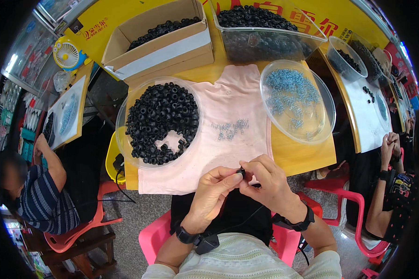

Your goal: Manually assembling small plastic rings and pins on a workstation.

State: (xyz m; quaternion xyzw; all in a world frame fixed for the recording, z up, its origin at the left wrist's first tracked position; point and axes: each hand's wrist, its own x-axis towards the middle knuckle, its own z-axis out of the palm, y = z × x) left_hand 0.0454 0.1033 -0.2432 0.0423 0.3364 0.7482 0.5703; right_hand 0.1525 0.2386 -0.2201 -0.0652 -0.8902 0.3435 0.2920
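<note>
My left hand (212, 194) pinches a small black hollow plastic part (241, 172) between thumb and forefinger, just off the table's near edge. Against its right side press the closed fingertips of my right hand (271, 182); whether something tiny sits in them is hidden. To the left, a round see-through lid (122, 148) carries a heap of the same black parts (159, 114). At the right lies another see-through lid (280, 126) with many tiny pale-blue pieces (293, 88). A pink T-shirt (239, 100) is spread beneath, with several small pieces or print marks at its middle.
Behind stand a cardboard box (165, 51) and a see-through plastic bin (265, 44), both holding black parts. A yellow bucket (111, 160) is by the table's left side. Two people (46, 200) (386, 195) sit at side tables, and a cable (121, 181) hangs at left.
</note>
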